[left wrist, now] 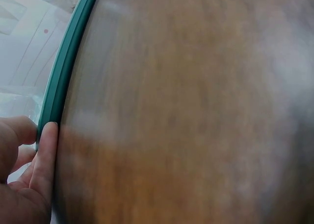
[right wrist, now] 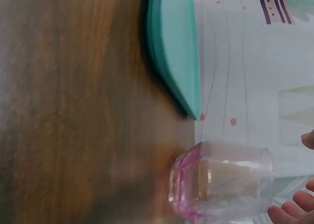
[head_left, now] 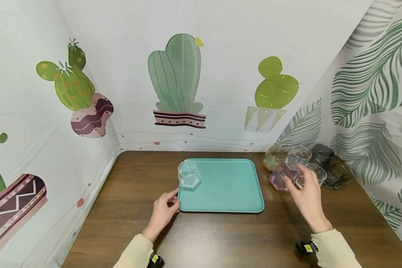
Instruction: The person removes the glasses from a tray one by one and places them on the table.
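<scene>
A turquoise tray [head_left: 224, 188] lies on the wooden table, with a clear faceted glass [head_left: 189, 175] standing at its left end. My left hand [head_left: 164, 211] pinches the tray's rim [left wrist: 58, 96] near the front left corner, between thumb and fingers. To the right of the tray stands a pink-based glass [right wrist: 216, 180], upright. Thumb and fingers apart, my right hand [head_left: 306, 195] hovers near the top of this glass; in the right wrist view the fingertips [right wrist: 282, 215] are close to its rim, and contact is hard to tell.
Around the pink glass stand an amber glass [head_left: 271, 162], a clear glass [head_left: 299, 154] and a black glass [head_left: 322, 153]. Another clear glass [head_left: 318, 173] is partly behind my right hand. A dark glass [head_left: 338, 178] lies farther right. A printed cloth [head_left: 227, 93] hangs behind the table.
</scene>
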`<move>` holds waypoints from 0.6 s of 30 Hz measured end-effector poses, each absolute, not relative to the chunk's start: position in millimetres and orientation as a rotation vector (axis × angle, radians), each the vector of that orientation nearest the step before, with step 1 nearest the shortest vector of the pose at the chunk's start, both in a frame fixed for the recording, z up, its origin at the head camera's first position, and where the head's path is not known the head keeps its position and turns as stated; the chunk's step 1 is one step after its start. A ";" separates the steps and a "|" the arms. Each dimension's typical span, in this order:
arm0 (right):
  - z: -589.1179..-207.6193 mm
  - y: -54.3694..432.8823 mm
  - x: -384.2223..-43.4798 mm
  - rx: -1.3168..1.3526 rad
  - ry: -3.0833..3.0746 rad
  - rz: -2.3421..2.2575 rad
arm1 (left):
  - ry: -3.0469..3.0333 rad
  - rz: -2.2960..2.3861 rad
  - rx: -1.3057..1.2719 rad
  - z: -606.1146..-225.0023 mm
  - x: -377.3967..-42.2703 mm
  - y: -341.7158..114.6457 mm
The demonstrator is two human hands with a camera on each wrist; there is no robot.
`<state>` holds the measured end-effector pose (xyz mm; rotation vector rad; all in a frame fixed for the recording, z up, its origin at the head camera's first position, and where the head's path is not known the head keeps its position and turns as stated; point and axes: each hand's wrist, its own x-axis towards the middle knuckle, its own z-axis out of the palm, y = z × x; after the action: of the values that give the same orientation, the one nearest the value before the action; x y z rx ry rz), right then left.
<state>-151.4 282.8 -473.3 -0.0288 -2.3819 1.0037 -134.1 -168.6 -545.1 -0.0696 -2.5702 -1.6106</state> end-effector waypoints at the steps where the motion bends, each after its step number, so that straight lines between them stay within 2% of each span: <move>1: -472.3 280.8 -151.2 -0.007 -2.365 1.005 | -2.568 -1.606 -0.077 -544.7 -133.8 -168.7; 18: -467.3 232.2 -156.8 0.164 -2.406 1.049 | -2.564 -1.610 -0.069 -542.4 -133.0 -168.8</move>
<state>-156.8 232.2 -467.3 0.1639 -2.4058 1.0493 -133.0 -168.8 -542.4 -0.0686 -2.5639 -1.6103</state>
